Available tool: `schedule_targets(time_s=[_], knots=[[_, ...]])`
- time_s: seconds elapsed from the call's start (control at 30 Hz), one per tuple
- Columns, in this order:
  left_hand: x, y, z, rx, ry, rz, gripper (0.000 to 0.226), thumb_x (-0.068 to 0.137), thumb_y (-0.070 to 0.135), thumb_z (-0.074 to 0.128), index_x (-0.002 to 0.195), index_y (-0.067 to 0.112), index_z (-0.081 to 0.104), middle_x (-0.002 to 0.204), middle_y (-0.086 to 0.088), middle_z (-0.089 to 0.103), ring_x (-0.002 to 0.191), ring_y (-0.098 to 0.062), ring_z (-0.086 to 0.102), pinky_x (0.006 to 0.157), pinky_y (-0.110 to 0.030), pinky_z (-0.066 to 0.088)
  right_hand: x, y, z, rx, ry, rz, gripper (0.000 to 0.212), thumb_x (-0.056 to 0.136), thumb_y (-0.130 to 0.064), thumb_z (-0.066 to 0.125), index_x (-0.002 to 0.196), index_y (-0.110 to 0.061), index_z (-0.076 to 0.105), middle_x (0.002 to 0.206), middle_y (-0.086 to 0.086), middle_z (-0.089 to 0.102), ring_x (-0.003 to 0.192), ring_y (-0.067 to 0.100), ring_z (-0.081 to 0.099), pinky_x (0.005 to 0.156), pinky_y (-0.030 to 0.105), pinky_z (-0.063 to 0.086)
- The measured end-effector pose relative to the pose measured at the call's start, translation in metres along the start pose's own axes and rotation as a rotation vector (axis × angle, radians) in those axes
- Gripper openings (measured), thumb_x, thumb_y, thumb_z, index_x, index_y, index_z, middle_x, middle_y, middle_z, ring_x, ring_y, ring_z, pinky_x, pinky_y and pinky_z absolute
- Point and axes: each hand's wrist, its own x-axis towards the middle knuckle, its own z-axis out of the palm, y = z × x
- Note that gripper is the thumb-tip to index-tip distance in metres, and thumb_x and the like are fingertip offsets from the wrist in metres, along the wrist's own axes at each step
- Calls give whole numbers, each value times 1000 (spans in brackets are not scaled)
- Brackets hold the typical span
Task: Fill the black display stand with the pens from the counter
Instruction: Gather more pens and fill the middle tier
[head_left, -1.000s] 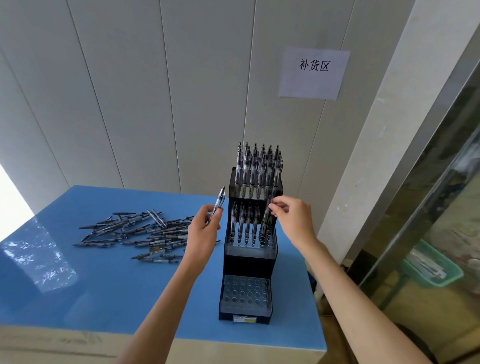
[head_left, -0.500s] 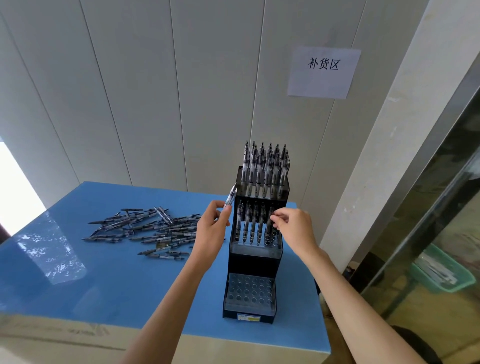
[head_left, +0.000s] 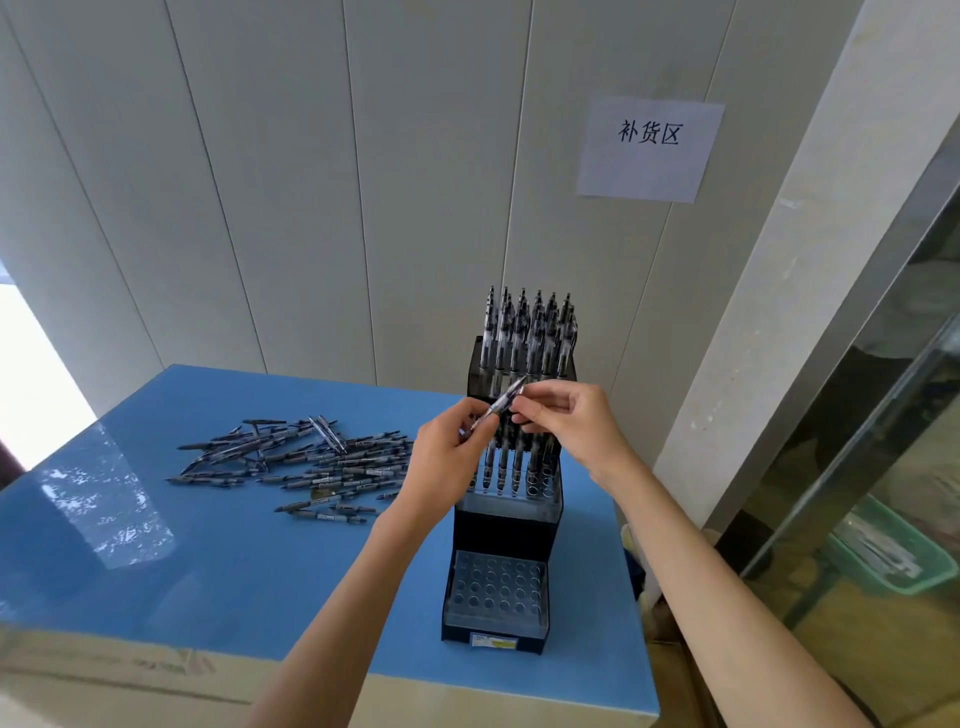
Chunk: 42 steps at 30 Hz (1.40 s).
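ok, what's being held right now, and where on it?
One pen, held by both hands: left hand pinches its lower end, right hand pinches near its upper end, in front of the display stand.

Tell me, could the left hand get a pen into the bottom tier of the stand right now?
Probably yes: the bottom tier lies open and empty, nothing above its holes. But the left hand and right hand both hold one pen.

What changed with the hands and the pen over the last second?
The right hand left the stand's middle tier and now pinches the pen that the left hand carried over; both hold it. The black display stand, its bare bottom tier and the counter pile look unchanged.
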Motion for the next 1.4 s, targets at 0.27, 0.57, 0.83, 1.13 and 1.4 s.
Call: schedule_targets(time_s=[0.27,0.57,0.83,1.13,1.4], knots=[[2,5,-7,534,30,215,25,101,45,54,117,30,66,97,10,63,85,-11,61,68,-31,48,1,-1,-6,197,52,51,9,90,-2,69,97,-6,74,90,17,77,83,32,75,77,33,63],[9,-10,-43,865,-9,194,64,92,66,36,138,28,59,137,5,60,125,-22,55,102,-43,40,-2,20,-46,-344,291,-126,16,88,-3,73,90,-18,75,74,-2,75,68,16,73,75,35,63],[8,-13,-44,857,-28,145,51,99,57,50,140,28,58,141,5,59,128,-21,53,105,-44,38,-5,38,-46,-483,286,-142,10,88,-8,75,97,-11,78,78,-3,75,73,12,73,80,38,62],[6,-18,-47,849,-39,107,48,100,55,50,140,30,57,140,6,59,127,-20,54,104,-42,39,-7,44,-40,-553,256,-138,12,89,-11,75,100,-11,79,81,-5,75,75,8,73,82,37,61],[4,-22,-53,834,-47,77,47,100,54,51,140,30,58,140,5,60,126,-21,55,103,-44,43,-7,40,-42,-588,235,-142,10,88,-8,75,96,-10,79,74,-6,73,70,6,72,79,36,62]])
